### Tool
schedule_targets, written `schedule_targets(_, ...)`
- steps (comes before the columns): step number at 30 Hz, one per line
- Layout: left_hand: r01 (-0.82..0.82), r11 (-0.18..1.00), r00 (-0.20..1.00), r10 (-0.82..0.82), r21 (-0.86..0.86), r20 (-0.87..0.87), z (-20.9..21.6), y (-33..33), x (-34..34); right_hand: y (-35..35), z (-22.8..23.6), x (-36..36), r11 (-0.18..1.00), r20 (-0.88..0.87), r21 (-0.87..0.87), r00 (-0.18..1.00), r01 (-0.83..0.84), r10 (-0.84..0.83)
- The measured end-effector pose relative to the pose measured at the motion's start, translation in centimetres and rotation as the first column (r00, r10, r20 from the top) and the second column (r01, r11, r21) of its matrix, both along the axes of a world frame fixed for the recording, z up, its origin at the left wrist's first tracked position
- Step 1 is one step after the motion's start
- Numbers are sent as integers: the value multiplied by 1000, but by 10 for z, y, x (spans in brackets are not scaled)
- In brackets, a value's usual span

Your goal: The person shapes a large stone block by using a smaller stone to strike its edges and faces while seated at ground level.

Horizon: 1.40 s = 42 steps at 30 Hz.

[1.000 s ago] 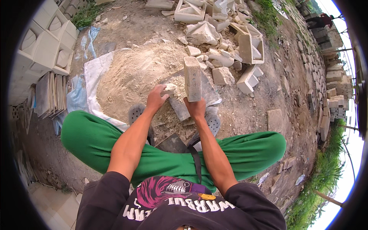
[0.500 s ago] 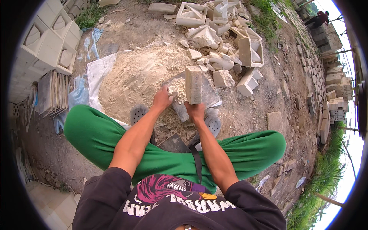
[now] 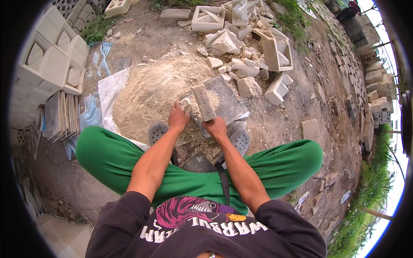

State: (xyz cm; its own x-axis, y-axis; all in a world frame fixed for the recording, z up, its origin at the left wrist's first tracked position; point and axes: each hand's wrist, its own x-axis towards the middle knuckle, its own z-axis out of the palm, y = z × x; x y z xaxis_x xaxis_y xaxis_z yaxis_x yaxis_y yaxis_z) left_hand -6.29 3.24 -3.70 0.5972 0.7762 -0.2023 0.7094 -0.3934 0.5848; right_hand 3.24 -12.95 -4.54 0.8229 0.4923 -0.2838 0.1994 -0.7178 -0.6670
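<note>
Tipped leftward since the earlier frame, a long pale block (image 3: 204, 102) now slants over the grey slab (image 3: 230, 98); whether they touch is unclear. At the slab's near side, the right hand (image 3: 214, 127) has its grip clenched at the block's near end. At the slab's left edge, the left hand (image 3: 178, 117) grasps a small pale chunk (image 3: 185, 103). Left of the slab spreads a powder heap (image 3: 148, 88); beyond it lies broken masonry (image 3: 223, 41).

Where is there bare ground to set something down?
Mostly bare dirt lies right of the grey plate, between the white broken block, flat slab and your right knee. It's crowded at the plate's left part, by your left hand and right hand, and at the rubble pile ahead.
</note>
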Motion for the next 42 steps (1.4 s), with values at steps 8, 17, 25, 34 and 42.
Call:
schedule_targets(8, 10, 970, 1000, -11, 241, 4, -9, 0, -7, -2, -9, 16, 992, -283, -118, 956, 39, -71)
schedule_targets(17, 475, 857, 879, -472, 199, -65, 3, -27, 4, -26, -2, 38, 907, -320, -69, 852, 415, -414)
schedule_targets(25, 574, 794, 816, -531, 202, -230, -9, -21, 21, -25, 6, 34, 875, -389, -35, 800, 483, -457)
schedule_targets(34, 537, 829, 842, -516, 156, -154, -14, -21, 37, -26, 7, 31, 882, -407, -5, 805, 472, -432)
schedule_targets(42, 483, 860, 876, -475, 167, -87, -36, -23, 30, -31, -15, 30, 890, -376, -1, 825, 455, -422)
